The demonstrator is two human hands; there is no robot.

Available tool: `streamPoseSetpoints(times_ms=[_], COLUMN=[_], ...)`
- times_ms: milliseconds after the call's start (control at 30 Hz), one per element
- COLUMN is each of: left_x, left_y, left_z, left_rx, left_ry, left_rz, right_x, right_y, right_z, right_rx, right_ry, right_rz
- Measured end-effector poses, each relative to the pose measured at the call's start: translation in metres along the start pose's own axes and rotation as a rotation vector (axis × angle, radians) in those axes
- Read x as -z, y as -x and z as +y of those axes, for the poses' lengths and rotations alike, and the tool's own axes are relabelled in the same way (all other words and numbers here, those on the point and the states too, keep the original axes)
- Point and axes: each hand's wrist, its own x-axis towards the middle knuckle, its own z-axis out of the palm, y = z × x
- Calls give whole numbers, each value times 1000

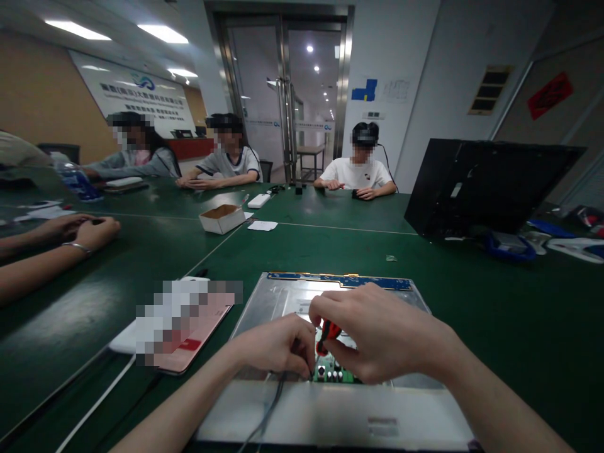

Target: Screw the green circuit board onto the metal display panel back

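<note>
A flat silver display panel lies face down on the green table in front of me, with a blue strip along its far edge. A small green circuit board sits on its back. My right hand is closed round a red-and-black screwdriver, whose tip points down at the board. My left hand is curled beside it, fingertips pinched at the board's left edge where a grey cable leaves; what they hold is hidden.
A phone on a white cable lies left of the panel. A black monitor shell stands at right, a small open box mid-table. Three people sit at the far side; another person's forearms rest at left.
</note>
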Motion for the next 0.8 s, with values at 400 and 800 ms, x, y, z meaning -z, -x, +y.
streamPoseSetpoints(times_ms=[400, 800], left_x=[-1, 1], left_y=[0, -1], left_z=[-2, -1], left_rx=[-14, -23], left_ry=[6, 10], left_rz=[6, -11], right_x=[0, 2], right_y=[-1, -1], right_z=[0, 0], right_rx=[11, -3], right_ry=[-1, 13], right_rz=[18, -5])
